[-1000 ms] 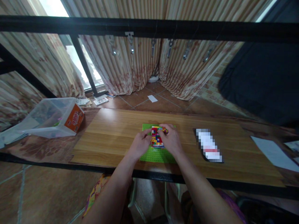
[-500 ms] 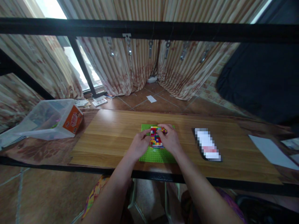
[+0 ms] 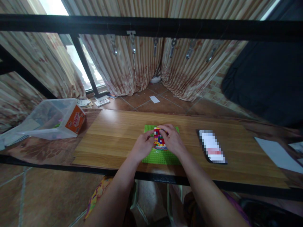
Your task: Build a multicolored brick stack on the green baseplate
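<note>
A green studded baseplate [image 3: 161, 160] lies on the wooden board in front of me. On it stands a low block of multicoloured toy bricks [image 3: 159, 138], mostly red with yellow, blue and white pieces. My left hand [image 3: 144, 145] is closed against the left side of this brick build, thumb and fingers at its edge. My right hand [image 3: 174, 140] curls over its upper right part, thumb on top and fingers bent along the far side. The right hand covers that corner, so any small brick under its fingers is hidden.
A phone [image 3: 212, 147] with a blurred screen lies right of the baseplate. At the left is a clear plastic bin [image 3: 53, 121] with an orange label, tipped on its side. White paper [image 3: 276, 154] lies at the far right. A black bar [image 3: 151, 26] crosses beyond the table.
The right fingers have closed in over the build's upper right corner; the small coloured bricks seen at their tips are now covered. My left hand stays at the left side. The view has shifted slightly.
</note>
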Action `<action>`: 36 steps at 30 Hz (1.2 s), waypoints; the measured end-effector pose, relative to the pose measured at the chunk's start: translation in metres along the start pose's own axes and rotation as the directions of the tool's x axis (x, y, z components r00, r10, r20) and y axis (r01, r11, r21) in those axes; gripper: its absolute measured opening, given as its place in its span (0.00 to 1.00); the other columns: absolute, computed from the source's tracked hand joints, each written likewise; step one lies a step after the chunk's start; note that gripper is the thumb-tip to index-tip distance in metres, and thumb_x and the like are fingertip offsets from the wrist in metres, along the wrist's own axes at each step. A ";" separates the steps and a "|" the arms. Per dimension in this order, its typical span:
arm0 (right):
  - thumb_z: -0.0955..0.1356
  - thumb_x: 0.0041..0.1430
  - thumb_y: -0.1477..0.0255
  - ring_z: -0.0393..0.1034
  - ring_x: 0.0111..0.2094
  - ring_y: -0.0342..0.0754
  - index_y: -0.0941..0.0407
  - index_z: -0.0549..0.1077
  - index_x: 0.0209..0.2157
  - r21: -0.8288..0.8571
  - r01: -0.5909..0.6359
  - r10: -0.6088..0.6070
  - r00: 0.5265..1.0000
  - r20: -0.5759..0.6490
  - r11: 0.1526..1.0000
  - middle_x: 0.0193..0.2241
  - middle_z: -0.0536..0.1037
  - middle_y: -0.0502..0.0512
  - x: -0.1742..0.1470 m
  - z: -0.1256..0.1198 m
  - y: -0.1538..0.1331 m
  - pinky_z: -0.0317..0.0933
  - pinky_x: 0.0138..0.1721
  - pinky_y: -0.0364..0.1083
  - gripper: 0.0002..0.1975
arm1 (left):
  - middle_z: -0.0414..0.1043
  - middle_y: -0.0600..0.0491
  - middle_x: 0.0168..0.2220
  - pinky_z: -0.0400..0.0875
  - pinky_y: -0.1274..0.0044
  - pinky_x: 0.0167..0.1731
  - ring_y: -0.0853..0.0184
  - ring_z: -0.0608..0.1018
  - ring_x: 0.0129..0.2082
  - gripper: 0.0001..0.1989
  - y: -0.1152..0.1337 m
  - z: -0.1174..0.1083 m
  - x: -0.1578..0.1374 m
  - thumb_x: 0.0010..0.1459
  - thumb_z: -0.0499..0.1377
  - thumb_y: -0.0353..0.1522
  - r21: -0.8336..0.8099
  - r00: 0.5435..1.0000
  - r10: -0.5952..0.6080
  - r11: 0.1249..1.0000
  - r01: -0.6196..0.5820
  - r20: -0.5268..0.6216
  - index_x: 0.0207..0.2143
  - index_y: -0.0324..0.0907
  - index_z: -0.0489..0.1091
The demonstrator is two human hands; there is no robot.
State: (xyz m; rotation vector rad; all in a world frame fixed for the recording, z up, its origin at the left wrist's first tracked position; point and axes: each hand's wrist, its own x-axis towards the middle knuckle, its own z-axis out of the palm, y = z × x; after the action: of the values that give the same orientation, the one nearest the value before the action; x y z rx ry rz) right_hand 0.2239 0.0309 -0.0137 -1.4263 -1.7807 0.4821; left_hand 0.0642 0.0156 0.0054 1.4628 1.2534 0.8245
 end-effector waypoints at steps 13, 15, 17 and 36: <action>0.63 0.63 0.70 0.67 0.49 0.51 0.51 0.76 0.46 0.017 0.014 -0.014 1.000 0.024 1.000 0.44 0.73 0.57 0.000 0.000 0.000 0.61 0.53 0.53 0.14 | 0.71 0.58 0.25 0.62 0.81 0.23 0.73 0.66 0.21 0.26 -0.002 -0.001 -0.002 0.50 0.51 0.28 0.000 1.000 -0.018 1.000 0.018 -0.013 0.52 0.39 0.73; 0.64 0.62 0.69 0.67 0.51 0.52 0.52 0.74 0.49 0.036 0.019 -0.019 1.000 -0.013 0.999 0.46 0.73 0.58 -0.002 -0.001 -0.002 0.61 0.55 0.53 0.15 | 0.73 0.56 0.27 0.62 0.81 0.23 0.73 0.68 0.22 0.24 -0.002 -0.002 -0.001 0.51 0.51 0.28 -0.017 0.999 -0.031 0.999 0.030 -0.043 0.51 0.39 0.73; 0.64 0.61 0.69 0.67 0.52 0.52 0.52 0.73 0.51 0.045 0.006 -0.003 0.997 -0.075 0.999 0.47 0.73 0.58 -0.003 -0.003 -0.004 0.60 0.56 0.54 0.17 | 0.73 0.55 0.27 0.62 0.81 0.23 0.73 0.69 0.22 0.22 -0.002 -0.003 0.001 0.52 0.53 0.29 -0.043 0.996 -0.042 0.998 0.038 -0.085 0.49 0.38 0.74; 0.65 0.58 0.65 0.74 0.41 0.51 0.55 0.78 0.39 0.273 -0.179 0.246 0.940 -0.236 0.945 0.41 0.79 0.58 -0.009 -0.018 0.006 0.68 0.44 0.52 0.13 | 0.76 0.50 0.36 0.69 0.75 0.40 0.67 0.76 0.35 0.10 0.013 0.002 -0.003 0.57 0.55 0.25 0.367 0.933 0.295 0.907 -0.206 -0.206 0.36 0.40 0.76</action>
State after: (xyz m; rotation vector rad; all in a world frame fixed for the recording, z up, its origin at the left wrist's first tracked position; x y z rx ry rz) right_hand 0.2419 0.0212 -0.0103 -1.4377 -1.3085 0.5737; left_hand 0.0691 0.0125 0.0171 1.8729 1.4742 1.0345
